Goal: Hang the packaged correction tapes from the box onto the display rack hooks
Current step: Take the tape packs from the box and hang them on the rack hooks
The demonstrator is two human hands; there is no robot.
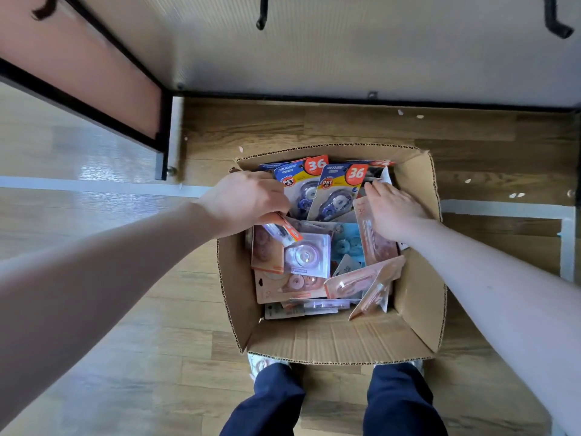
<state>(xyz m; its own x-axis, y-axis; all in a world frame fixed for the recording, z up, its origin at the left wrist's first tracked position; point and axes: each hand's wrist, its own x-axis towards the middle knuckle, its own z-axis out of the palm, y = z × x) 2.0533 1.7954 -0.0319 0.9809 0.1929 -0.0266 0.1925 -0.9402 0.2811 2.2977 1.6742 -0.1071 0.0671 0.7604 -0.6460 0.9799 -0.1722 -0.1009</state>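
In the cardboard box (330,344), at its far-left part, the left hand (245,201) has fingers curled around a purple-carded correction tape pack (303,251), gripping it near its orange-striped top edge; the blister end hangs toward the box middle. Right hand (393,209) lies on the far-right part of the box, fingers fairly straight and pressing on a tilted pinkish pack (372,234); whether the thumb pinches anything cannot be told. Judgement: step in hand is drawing one pack out of the heap. To do it well, lift by the card top where the hang hole should be, so it need not be regripped at the hook; use the right hand to hold neighbours down so they do not ride up with it; lift straight, since overlapping cards may snag. Box contents: open-topped, flaps up, loosely heaped with many packs. Two blue-and-yellow packs (338,190) marked "36" lean against the far wall; a light-blue pack (347,243) sits mid-box; pale orange packs (290,286) lie toward the near side, several on edge. Near end of the box floor bare. Beyond the box, black rack hooks (261,14) project high above it, all visible ones bearing nothing. Box stands on wood floor (157,357), just ahead of the person's feet.
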